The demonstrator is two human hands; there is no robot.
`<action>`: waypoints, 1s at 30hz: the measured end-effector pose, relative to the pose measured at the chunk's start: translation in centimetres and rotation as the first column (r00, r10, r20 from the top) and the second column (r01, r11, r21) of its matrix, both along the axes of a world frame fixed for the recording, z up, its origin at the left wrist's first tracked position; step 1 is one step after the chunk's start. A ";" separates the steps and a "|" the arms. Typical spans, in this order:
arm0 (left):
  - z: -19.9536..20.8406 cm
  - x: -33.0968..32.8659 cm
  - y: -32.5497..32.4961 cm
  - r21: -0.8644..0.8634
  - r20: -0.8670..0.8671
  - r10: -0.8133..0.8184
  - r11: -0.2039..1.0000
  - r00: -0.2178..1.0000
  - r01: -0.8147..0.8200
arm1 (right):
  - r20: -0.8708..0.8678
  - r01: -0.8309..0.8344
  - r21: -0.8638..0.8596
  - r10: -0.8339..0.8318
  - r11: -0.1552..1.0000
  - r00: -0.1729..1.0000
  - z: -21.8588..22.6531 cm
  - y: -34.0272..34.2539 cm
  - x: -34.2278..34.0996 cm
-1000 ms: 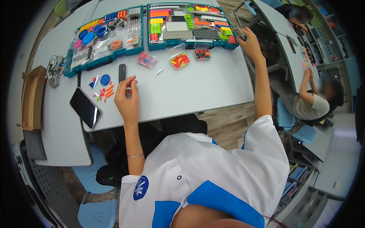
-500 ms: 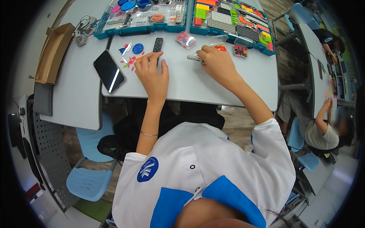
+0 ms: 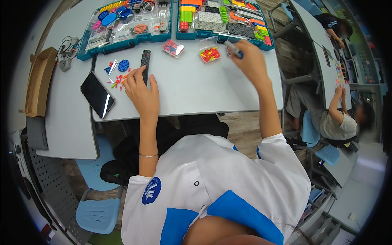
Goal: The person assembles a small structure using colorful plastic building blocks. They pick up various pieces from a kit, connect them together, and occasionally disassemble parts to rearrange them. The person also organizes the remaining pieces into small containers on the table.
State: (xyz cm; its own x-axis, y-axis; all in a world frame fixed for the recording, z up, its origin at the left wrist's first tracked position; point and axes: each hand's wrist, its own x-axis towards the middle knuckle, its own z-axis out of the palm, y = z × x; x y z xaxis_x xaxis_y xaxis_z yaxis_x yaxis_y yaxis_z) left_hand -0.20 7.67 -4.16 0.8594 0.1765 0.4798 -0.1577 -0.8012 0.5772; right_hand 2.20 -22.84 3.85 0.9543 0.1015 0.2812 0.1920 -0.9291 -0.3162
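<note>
My left hand (image 3: pixel 143 93) rests palm down on the table with fingers spread. A long black perforated beam (image 3: pixel 146 59) lies flat between its index finger and thumb, the index fingertip touching or very near its edge. My right hand (image 3: pixel 250 61) is closed round a grey tool with a dark blue part (image 3: pixel 233 49), blurred by motion; its exact kind does not show. This hand is above the table's right side, partly covering a small box behind it. Left of it stands an open clear box (image 3: pixel 210 54) of red and yellow pegs.
A clear box (image 3: pixel 173 48) of pink pieces lies near two teal kit cases (image 3: pixel 134 38). Around the left hand are loose pegs (image 3: pixel 117 81), a blue gear (image 3: pixel 123 65) and a phone (image 3: pixel 97 94). A cardboard box (image 3: pixel 41 83) stands at left. Other people sit at right.
My right hand has moved right with the grey tool, uncovering the open peg box. The view has shifted, so the table's things appear further left; my left hand stays by the beam.
</note>
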 end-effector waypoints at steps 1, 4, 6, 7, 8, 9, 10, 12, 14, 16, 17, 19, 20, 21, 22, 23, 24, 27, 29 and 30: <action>0.0 0.2 0.0 -0.023 -0.006 -0.021 1.000 1.000 0.020 | 0.020 0.035 -0.004 -0.035 0.999 0.999 0.3 -1.2 0.5; 0.1 0.1 0.0 -0.032 0.035 -0.076 0.997 0.997 0.077 | 0.001 -0.042 0.019 0.042 0.999 0.999 0.2 -2.1 0.6; 0.4 0.1 -0.1 -0.083 0.011 -0.090 0.992 0.996 0.091 | 0.011 -0.189 0.059 0.189 0.980 0.982 -0.2 -1.5 0.7; 0.5 0.0 -0.1 -0.108 -0.002 -0.097 0.989 0.995 0.096 | 0.016 -0.196 0.033 0.195 0.980 0.981 -0.4 -0.8 0.9; 0.4 0.0 0.0 -0.116 0.009 -0.088 0.989 0.996 0.089 | 0.021 -0.201 0.007 0.201 0.979 0.979 -0.6 -0.2 1.1; 0.2 0.0 0.0 -0.124 0.019 -0.081 0.989 0.997 0.082 | 0.026 -0.206 -0.018 0.206 0.978 0.978 -0.7 0.1 1.3; 0.2 0.1 0.0 -0.130 0.032 -0.072 0.989 0.997 0.076 | 0.030 -0.194 -0.020 0.195 0.981 0.980 -0.6 -0.5 2.0; 0.6 -0.2 0.1 -0.167 0.009 -0.067 0.984 0.998 0.067 | 0.003 -0.047 -0.060 0.048 0.997 0.999 0.1 -1.7 2.7; 0.6 -0.3 -0.1 -0.183 0.004 -0.069 0.981 0.998 0.068 | -0.008 0.044 -0.062 -0.044 0.997 0.999 0.5 -3.1 3.0; 0.4 0.0 0.1 -0.169 0.015 -0.074 0.983 0.997 0.076 | -0.055 0.029 -0.098 -0.035 0.995 0.998 0.3 -4.1 3.7; 0.5 0.1 0.0 -0.191 0.004 -0.085 0.978 0.996 0.084 | -0.078 0.022 -0.117 -0.031 0.993 0.996 0.1 -4.5 3.9; 0.7 0.0 -0.1 -0.232 -0.019 -0.105 0.968 0.994 0.098 | -0.105 0.003 -0.135 -0.018 0.991 0.994 -0.4 -4.7 4.0; 0.9 0.0 -0.1 -0.265 -0.017 -0.108 0.959 0.994 0.100 | -0.118 -0.007 -0.143 -0.010 0.990 0.993 -0.6 -4.6 4.0; 1.3 -0.1 -0.2 -0.297 -0.015 -0.111 0.949 0.994 0.101 | -0.107 0.001 -0.151 -0.017 0.988 0.994 -0.4 -4.7 4.0; 1.6 -0.2 -0.2 -0.328 -0.017 -0.106 0.940 0.994 0.095 | -0.099 0.001 -0.157 -0.017 0.988 0.995 -0.2 -4.6 3.8; 1.6 -0.2 -0.2 -0.393 0.015 -0.136 0.910 0.991 0.131 | -0.090 0.002 -0.163 -0.017 0.987 0.996 0.1 -4.5 3.6; 1.7 -0.1 -0.1 -0.455 0.050 -0.163 0.874 0.985 0.167 | -0.087 0.019 -0.072 -0.025 0.997 0.996 0.6 -4.6 3.2; 1.5 -0.8 -0.4 -0.724 0.115 -0.306 0.626 0.945 0.291 | -0.081 0.020 0.209 -0.003 0.978 0.997 2.6 -2.9 1.1; 1.9 -1.7 -1.3 -0.827 0.140 -0.443 0.439 0.886 0.350 | -0.066 -0.015 0.392 0.045 0.920 0.997 3.1 -0.7 -0.6; 2.4 -2.2 -2.1 -0.826 0.148 -0.473 0.424 0.869 0.372 | -0.037 -0.032 0.419 0.052 0.908 0.998 2.5 -0.1 -1.0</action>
